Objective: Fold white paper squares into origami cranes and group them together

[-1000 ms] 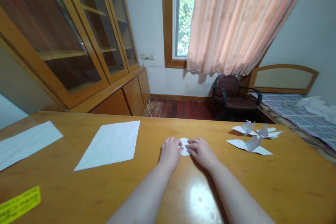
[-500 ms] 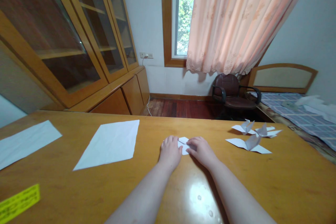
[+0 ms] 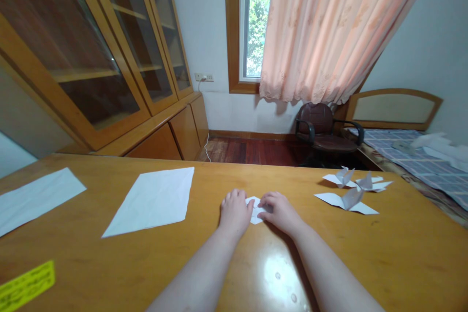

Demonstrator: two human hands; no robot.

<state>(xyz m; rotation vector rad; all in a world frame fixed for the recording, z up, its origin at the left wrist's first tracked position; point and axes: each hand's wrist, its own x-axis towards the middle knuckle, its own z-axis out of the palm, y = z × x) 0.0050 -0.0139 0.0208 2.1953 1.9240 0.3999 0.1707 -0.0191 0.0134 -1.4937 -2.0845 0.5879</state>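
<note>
A small folded piece of white paper lies on the wooden table near the middle. My left hand rests on its left side with fingers curled and pressed on the paper. My right hand covers its right side, fingers bent and pinching the paper's edge. Most of the paper is hidden under my fingers. Three folded white paper birds stand to the right of my hands.
A flat white sheet lies left of my hands, another sheet at the far left edge. A yellow label sits at the near left. Beyond the table are glass-door cabinets, an office chair and a bed.
Both hands have drawn slightly toward me with the small folded paper, which now sits a little nearer on the table. Nothing else has moved.
</note>
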